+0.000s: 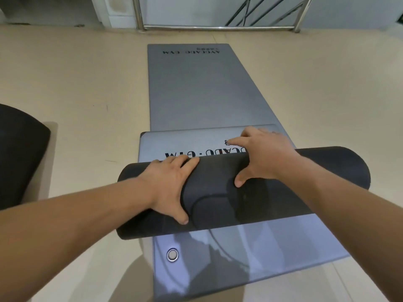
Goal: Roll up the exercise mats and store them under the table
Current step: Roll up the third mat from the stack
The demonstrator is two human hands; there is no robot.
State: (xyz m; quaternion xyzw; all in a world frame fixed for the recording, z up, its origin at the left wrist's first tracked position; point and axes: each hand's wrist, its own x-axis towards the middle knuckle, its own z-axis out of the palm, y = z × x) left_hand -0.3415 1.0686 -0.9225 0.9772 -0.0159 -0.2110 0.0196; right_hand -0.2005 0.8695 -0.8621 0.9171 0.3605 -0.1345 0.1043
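A dark grey rolled part of an exercise mat (327, 168) lies crosswise on the floor in front of me. Its unrolled light grey end (174, 142) with black lettering lies just beyond the roll. My left hand (172, 184) presses flat on the left half of the roll with fingers spread. My right hand (266, 155) lies over the top of the roll, fingers reaching onto the flat lettered end, thumb on the near side. Under it a second grey mat (196, 88) lies flat, stretching away from me and back toward my feet (261, 258).
A metal grommet (172, 254) sits near the flat mat's near left corner. Another dark rolled mat (19, 153) lies at the left edge. Beige floor (76, 83) surrounds the mats. A steel railing (218, 28) and white wall close the far side.
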